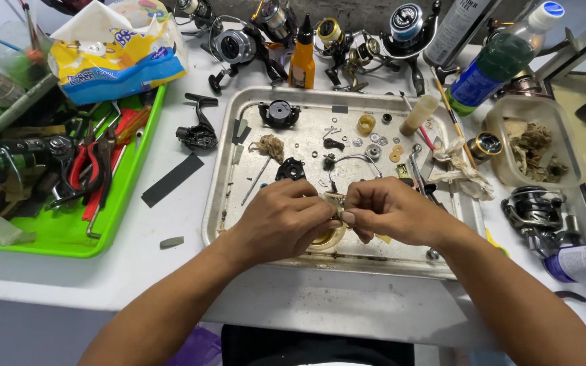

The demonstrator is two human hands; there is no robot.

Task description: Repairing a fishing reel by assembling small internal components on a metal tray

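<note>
My left hand and my right hand meet over the near part of a metal tray. Both pinch a small pale reel part between their fingertips. Below the fingers a cream-coloured round spool rests on the tray, partly hidden by my left hand. Small washers, gears and black reel pieces lie scattered across the tray beyond my hands.
A green tray of pliers and tools sits at the left. Several fishing reels and an orange oil bottle line the back. A plastic tub, a dark reel and spray cans stand at the right. A rag lies on the tray's right edge.
</note>
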